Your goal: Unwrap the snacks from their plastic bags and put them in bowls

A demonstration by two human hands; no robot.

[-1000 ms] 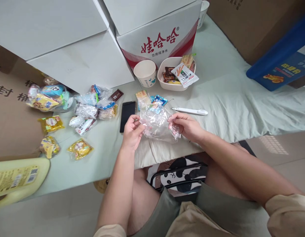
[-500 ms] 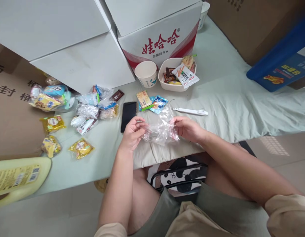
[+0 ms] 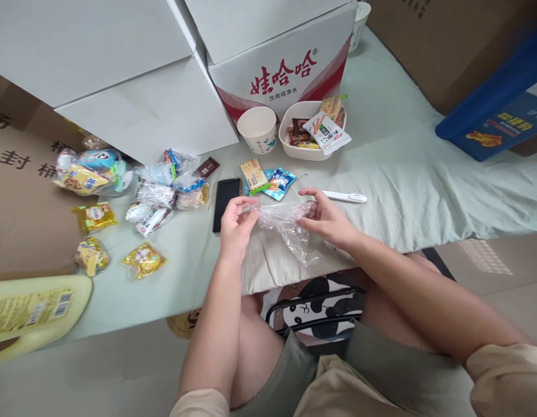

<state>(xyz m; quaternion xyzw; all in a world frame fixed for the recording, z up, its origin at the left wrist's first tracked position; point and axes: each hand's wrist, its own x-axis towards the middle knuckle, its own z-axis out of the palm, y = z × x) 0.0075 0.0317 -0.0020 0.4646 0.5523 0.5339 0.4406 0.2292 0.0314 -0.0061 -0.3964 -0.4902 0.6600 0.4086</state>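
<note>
A crumpled clear plastic bag [image 3: 286,220] is stretched between my two hands over the cloth's front edge, its loose part hanging down. My left hand [image 3: 239,226] pinches the bag's left end between thumb and fingers. At the other end, my right hand [image 3: 331,221] has thumb and forefinger spread apart around the plastic. Just beyond the bag lie a cracker packet [image 3: 254,175] and a blue snack packet [image 3: 279,183]. A black phone [image 3: 225,200] rests beside my left hand. Past my right fingers is a white-handled knife-like tool [image 3: 344,197], partly hidden.
A white bowl [image 3: 286,142] of wrapped snacks and a paper cup [image 3: 256,132] stand before a printed carton [image 3: 281,63]. Several snack packets [image 3: 155,197] are heaped at left, near yellow packets [image 3: 144,260]. A yellow jug [image 3: 38,313] and a blue container [image 3: 489,121] flank the cloth.
My right thumb and forefinger have spread apart. The bag has turned, bunching between my hands, and its loose part now hangs toward me. My left hand keeps its pinch.
</note>
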